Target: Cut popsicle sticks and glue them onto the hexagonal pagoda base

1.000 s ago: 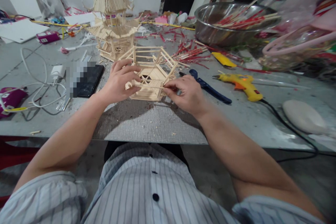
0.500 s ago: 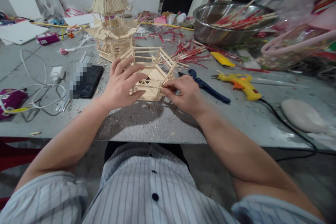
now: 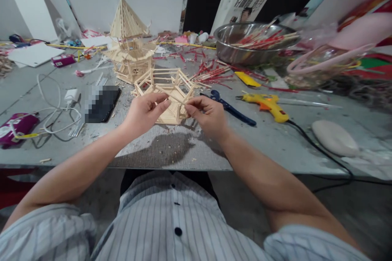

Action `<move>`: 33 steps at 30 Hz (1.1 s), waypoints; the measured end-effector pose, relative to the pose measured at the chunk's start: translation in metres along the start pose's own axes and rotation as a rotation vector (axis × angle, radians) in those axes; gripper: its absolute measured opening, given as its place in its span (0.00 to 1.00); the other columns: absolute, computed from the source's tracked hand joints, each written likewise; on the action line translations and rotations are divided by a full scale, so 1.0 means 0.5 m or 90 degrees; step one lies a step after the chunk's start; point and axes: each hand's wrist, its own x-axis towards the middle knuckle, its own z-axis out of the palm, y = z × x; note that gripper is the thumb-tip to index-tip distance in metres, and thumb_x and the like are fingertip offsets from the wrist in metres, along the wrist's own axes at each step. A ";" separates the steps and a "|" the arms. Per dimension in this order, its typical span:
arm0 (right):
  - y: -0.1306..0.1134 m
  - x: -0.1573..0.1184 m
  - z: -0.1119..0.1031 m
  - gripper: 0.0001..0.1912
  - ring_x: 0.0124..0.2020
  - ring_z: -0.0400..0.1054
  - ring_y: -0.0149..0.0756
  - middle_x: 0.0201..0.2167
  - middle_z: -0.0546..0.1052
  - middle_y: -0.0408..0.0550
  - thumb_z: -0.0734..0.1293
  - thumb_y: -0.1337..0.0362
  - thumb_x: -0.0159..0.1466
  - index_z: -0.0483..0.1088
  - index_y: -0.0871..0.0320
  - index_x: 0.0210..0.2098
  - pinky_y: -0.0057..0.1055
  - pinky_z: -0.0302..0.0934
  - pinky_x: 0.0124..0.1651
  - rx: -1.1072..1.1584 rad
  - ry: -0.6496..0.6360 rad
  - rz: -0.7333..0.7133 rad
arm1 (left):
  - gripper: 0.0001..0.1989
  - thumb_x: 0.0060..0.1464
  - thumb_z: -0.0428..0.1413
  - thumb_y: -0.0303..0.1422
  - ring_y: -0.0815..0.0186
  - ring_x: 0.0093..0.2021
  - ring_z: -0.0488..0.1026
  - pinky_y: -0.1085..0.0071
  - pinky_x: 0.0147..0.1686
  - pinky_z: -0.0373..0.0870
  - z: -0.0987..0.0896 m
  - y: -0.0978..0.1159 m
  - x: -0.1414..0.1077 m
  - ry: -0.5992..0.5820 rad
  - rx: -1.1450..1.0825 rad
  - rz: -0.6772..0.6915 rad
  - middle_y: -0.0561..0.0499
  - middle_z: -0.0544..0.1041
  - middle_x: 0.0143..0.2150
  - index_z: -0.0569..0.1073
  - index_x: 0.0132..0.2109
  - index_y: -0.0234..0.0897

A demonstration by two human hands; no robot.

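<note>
Just in front of me stands a small open framework (image 3: pixel 171 117) of pale wooden sticks, with a floor of slats and a railing. My right hand (image 3: pixel 210 117) is closed at its right front side, pinching the end of a thin wooden stick (image 3: pixel 173 98) that slants up to the left over the framework. At the left front, my left hand (image 3: pixel 143 112) has thumb and forefinger brought together; whatever lies between the tips is too small to make out. Behind the framework is a stick-built pagoda (image 3: pixel 130 51) with a pointed roof.
Right of my hands lie dark blue cutters (image 3: pixel 234 110) and a yellow glue gun (image 3: pixel 266 104) with a black cord. A metal basin (image 3: pixel 226 49) holds red-and-pale sticks. Leftward are a phone (image 3: pixel 105 106), a white charger (image 3: pixel 72 96) and a purple box (image 3: pixel 20 128).
My left hand has come off the framework's railing, its spread fingers now drawn into a pinch. The stick in my right hand has lifted and tilted. The view has shifted slightly.
</note>
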 end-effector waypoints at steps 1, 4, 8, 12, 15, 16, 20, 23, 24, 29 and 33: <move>-0.002 -0.002 0.003 0.11 0.23 0.66 0.28 0.22 0.72 0.40 0.69 0.55 0.60 0.69 0.55 0.31 0.29 0.64 0.30 0.021 -0.012 0.006 | 0.14 0.59 0.56 0.41 0.76 0.16 0.59 0.77 0.15 0.54 0.005 0.004 0.002 -0.024 -0.057 -0.052 0.55 0.68 0.21 0.75 0.33 0.35; -0.009 -0.008 0.011 0.12 0.22 0.67 0.28 0.21 0.73 0.39 0.69 0.53 0.60 0.69 0.56 0.31 0.28 0.64 0.29 0.029 -0.051 0.000 | 0.18 0.55 0.59 0.47 0.77 0.13 0.57 0.77 0.12 0.53 0.016 0.010 0.002 -0.032 -0.201 -0.142 0.55 0.69 0.22 0.72 0.31 0.35; -0.015 -0.014 0.011 0.11 0.25 0.69 0.29 0.24 0.75 0.42 0.67 0.54 0.62 0.70 0.56 0.31 0.28 0.65 0.32 -0.050 -0.083 -0.061 | 0.19 0.56 0.57 0.50 0.75 0.15 0.61 0.77 0.13 0.56 0.010 0.022 0.001 0.011 -0.224 -0.121 0.55 0.70 0.22 0.69 0.32 0.37; -0.010 -0.014 0.002 0.14 0.29 0.69 0.29 0.31 0.77 0.45 0.65 0.52 0.64 0.71 0.56 0.37 0.29 0.65 0.34 -0.109 0.007 -0.132 | 0.15 0.64 0.50 0.42 0.74 0.16 0.62 0.76 0.16 0.57 -0.009 0.042 0.012 -0.151 -0.084 -0.073 0.55 0.70 0.21 0.67 0.33 0.38; -0.007 -0.012 -0.005 0.17 0.28 0.68 0.29 0.31 0.76 0.44 0.64 0.49 0.64 0.70 0.55 0.42 0.28 0.64 0.33 -0.113 0.020 -0.173 | 0.13 0.63 0.51 0.33 0.71 0.21 0.65 0.74 0.22 0.58 -0.007 0.047 0.013 -0.269 0.187 0.029 0.54 0.72 0.21 0.71 0.30 0.36; -0.008 -0.012 -0.008 0.16 0.28 0.69 0.29 0.31 0.76 0.44 0.64 0.49 0.64 0.70 0.55 0.43 0.28 0.64 0.33 -0.121 0.008 -0.188 | 0.12 0.63 0.51 0.33 0.69 0.23 0.67 0.73 0.23 0.58 -0.003 0.044 0.009 -0.255 0.283 0.078 0.53 0.74 0.23 0.74 0.32 0.36; -0.012 -0.009 -0.016 0.09 0.29 0.70 0.30 0.29 0.78 0.43 0.65 0.57 0.65 0.72 0.55 0.36 0.29 0.63 0.35 -0.205 -0.064 -0.267 | 0.15 0.66 0.50 0.37 0.64 0.30 0.69 0.68 0.30 0.61 0.014 0.009 -0.013 -0.181 0.464 0.305 0.50 0.77 0.27 0.76 0.34 0.37; -0.011 -0.006 -0.017 0.08 0.28 0.70 0.30 0.25 0.77 0.42 0.66 0.58 0.64 0.72 0.55 0.32 0.31 0.61 0.38 -0.284 -0.126 -0.321 | 0.17 0.68 0.48 0.38 0.63 0.31 0.68 0.66 0.34 0.61 0.011 -0.022 -0.023 -0.109 0.474 0.415 0.51 0.76 0.25 0.76 0.34 0.37; -0.011 -0.006 -0.017 0.09 0.27 0.70 0.30 0.25 0.77 0.42 0.66 0.57 0.64 0.73 0.55 0.31 0.32 0.61 0.39 -0.307 -0.135 -0.329 | 0.17 0.68 0.48 0.38 0.63 0.32 0.68 0.66 0.35 0.61 0.005 -0.030 -0.024 -0.096 0.471 0.433 0.52 0.76 0.25 0.76 0.34 0.38; -0.003 -0.008 -0.017 0.13 0.26 0.69 0.32 0.25 0.78 0.43 0.64 0.54 0.66 0.74 0.53 0.30 0.33 0.61 0.37 -0.385 -0.069 -0.295 | 0.18 0.58 0.57 0.49 0.53 0.54 0.68 0.56 0.54 0.58 -0.038 -0.064 -0.019 -0.075 0.441 0.341 0.46 0.78 0.48 0.75 0.48 0.43; 0.013 -0.009 -0.019 0.14 0.26 0.69 0.33 0.25 0.78 0.45 0.63 0.54 0.66 0.73 0.54 0.31 0.32 0.61 0.35 -0.393 -0.035 -0.272 | 0.30 0.49 0.62 0.53 0.45 0.66 0.55 0.48 0.62 0.49 -0.068 -0.094 -0.008 -0.081 0.423 0.206 0.43 0.68 0.62 0.70 0.55 0.44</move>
